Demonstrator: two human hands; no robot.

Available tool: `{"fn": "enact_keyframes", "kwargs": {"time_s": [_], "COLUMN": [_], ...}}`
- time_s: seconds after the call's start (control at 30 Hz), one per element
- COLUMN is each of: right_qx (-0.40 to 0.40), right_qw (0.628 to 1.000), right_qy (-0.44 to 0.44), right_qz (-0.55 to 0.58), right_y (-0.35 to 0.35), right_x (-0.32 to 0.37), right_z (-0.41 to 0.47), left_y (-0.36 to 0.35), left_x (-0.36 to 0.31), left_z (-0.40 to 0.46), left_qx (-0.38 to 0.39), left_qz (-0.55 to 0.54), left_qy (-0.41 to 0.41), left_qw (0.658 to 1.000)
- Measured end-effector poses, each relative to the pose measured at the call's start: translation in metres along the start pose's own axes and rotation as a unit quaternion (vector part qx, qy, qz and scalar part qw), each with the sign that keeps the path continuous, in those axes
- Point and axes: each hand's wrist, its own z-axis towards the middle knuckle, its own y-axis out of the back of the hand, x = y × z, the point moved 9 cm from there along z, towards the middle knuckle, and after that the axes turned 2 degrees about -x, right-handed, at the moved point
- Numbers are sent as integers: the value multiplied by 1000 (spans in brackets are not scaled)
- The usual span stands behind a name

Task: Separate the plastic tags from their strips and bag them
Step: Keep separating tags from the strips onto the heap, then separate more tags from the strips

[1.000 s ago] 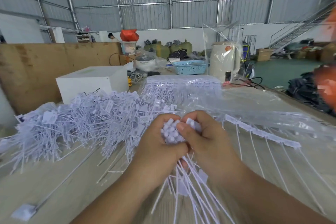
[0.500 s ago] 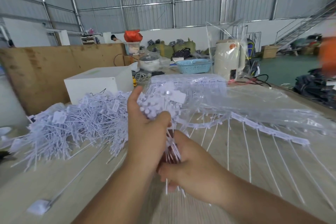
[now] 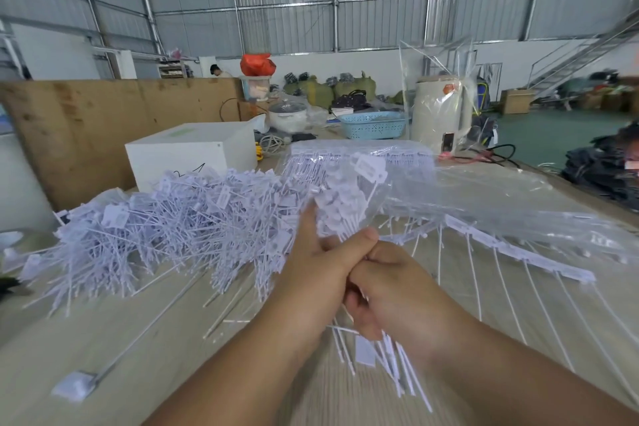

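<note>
Both hands grip one bundle of white plastic tags [image 3: 340,204] above the table. My left hand [image 3: 318,266] wraps the bundle just under its knobbed heads, which fan out above the thumb. Right below and touching it, my right hand [image 3: 387,290] clasps the thin tails, which stick out downward toward me. A large loose pile of separated tags [image 3: 166,221] lies to the left. A strip with tags still attached [image 3: 518,252] stretches across the table on the right. Clear plastic bags [image 3: 484,197] lie behind it, one holding packed tags [image 3: 363,156].
A white box [image 3: 186,152] stands behind the pile, with a brown board [image 3: 103,121] behind that. A blue basket [image 3: 373,124], a bagged cream appliance [image 3: 439,114] and cables sit at the far table end. One single tag [image 3: 74,387] lies near left. A person is far back.
The bundle was lifted from low in front of me to higher and farther out. My left hand slid up under the heads; my right hand dropped to grasp the tails.
</note>
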Motion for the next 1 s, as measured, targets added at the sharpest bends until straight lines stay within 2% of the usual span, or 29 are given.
{"fn": "enact_keyframes", "kwargs": {"time_s": [0.07,0.13,0.2,0.23,0.33,0.4,0.5,0.57,0.63,0.77,1.0], "right_qx": [5,18,45,57,52,29,-39,-99,-147,-182,-150], "right_qw": [1000,999,996,997,989,974,946,921,885,824,806], "right_qy": [6,-7,-12,-8,-31,-4,64,82,79,57,-12], "right_qz": [-2,51,79,50,-137,-226,-316,-367,-434,-534,-572], "right_y": [-2,-6,-11,-12,-4,2,22,47,71,102,106], "right_x": [1,0,3,5,-4,1,19,27,30,20,3], "right_z": [-3,-3,-3,-4,-8,-11,-12,-9,-3,9,18], "left_y": [-13,-9,12,27,68,83,86,82,77,64,32], "left_x": [9,9,3,-3,-14,-14,-13,-14,-20,-33,-30], "left_z": [-5,-2,11,18,30,35,36,34,29,19,11], "left_qx": [68,59,-11,-61,-163,-175,-166,-169,-179,-190,-120], "left_qz": [3,18,53,90,189,293,489,553,582,587,573], "left_qy": [45,46,19,-5,-51,-57,-64,-70,-83,-151,-209], "left_qw": [997,997,998,994,967,938,854,813,789,772,783]}}
